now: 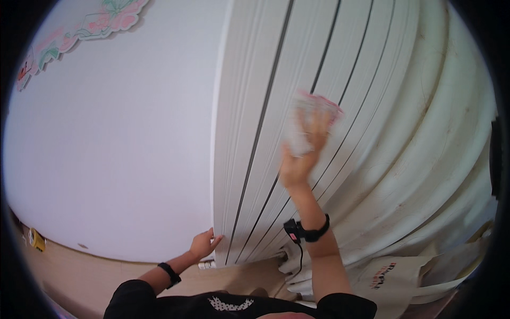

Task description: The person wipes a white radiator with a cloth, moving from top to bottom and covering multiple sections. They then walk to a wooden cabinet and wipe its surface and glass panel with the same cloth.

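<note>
A tall white slatted panel, apparently a radiator [255,99], with dark gaps between its sections, stands before me. My right hand [305,151] presses a pale cloth with a pink edge [299,139] against its front, fingers spread over the cloth; both are blurred. Near the lower left corner of the panel, my left hand [205,244] rests on its side edge, the thumb reaching onto the front and the other fingers partly hidden. A black band sits on each wrist, and the right one carries a small black device [292,230] with a cable.
A white wall [119,139] with a pink and green floral decoration [107,22] is at left. A cream curtain [414,159] hangs close on the right, above a pale printed bag [390,279]. A yellow object [36,239] lies on the light floor [99,271] by the wall.
</note>
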### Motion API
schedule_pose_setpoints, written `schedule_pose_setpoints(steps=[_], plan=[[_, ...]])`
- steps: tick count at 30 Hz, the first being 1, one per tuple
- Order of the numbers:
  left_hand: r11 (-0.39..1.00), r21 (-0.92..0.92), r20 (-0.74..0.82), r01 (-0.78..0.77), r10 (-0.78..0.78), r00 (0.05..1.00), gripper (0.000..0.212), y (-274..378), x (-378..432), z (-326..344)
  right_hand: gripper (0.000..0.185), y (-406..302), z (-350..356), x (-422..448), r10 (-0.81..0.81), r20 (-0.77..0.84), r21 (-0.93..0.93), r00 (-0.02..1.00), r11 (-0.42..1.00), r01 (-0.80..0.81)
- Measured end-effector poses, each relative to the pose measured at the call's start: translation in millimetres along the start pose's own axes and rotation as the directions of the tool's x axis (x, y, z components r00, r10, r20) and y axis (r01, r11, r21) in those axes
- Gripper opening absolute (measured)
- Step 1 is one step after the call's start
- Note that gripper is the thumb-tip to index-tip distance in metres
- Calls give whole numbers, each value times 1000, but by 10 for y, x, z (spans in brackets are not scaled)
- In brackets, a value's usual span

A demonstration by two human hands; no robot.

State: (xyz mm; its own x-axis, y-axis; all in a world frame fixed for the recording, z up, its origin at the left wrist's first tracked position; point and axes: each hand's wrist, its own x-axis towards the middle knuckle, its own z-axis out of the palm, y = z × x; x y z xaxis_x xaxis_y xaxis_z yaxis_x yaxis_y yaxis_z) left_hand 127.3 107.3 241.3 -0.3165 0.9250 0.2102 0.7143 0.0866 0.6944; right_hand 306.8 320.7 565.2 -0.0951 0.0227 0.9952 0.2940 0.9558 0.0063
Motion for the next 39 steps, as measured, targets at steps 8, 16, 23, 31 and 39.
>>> schedule_pose_setpoints(steps=[8,16,23,31,39], plan=[[921,-272,-167,-279,241,956,37,726,282,-1071,51,-996,231,-1449,-515,510,194,689,849,492],[973,-148,4,-177,180,984,45,1369,288,-1629,68,-576,194,1571,-642,219,0,735,753,658],[954,-261,-3,-145,150,989,48,1308,236,-1639,70,-679,431,1508,-401,57,-21,915,915,402],[667,-724,284,179,52,957,67,1020,258,-1612,50,-745,232,-2176,-480,544,118,688,856,504],[862,-498,71,-93,147,987,38,1640,503,-1897,57,-473,11,807,-477,467,-108,745,805,584]])
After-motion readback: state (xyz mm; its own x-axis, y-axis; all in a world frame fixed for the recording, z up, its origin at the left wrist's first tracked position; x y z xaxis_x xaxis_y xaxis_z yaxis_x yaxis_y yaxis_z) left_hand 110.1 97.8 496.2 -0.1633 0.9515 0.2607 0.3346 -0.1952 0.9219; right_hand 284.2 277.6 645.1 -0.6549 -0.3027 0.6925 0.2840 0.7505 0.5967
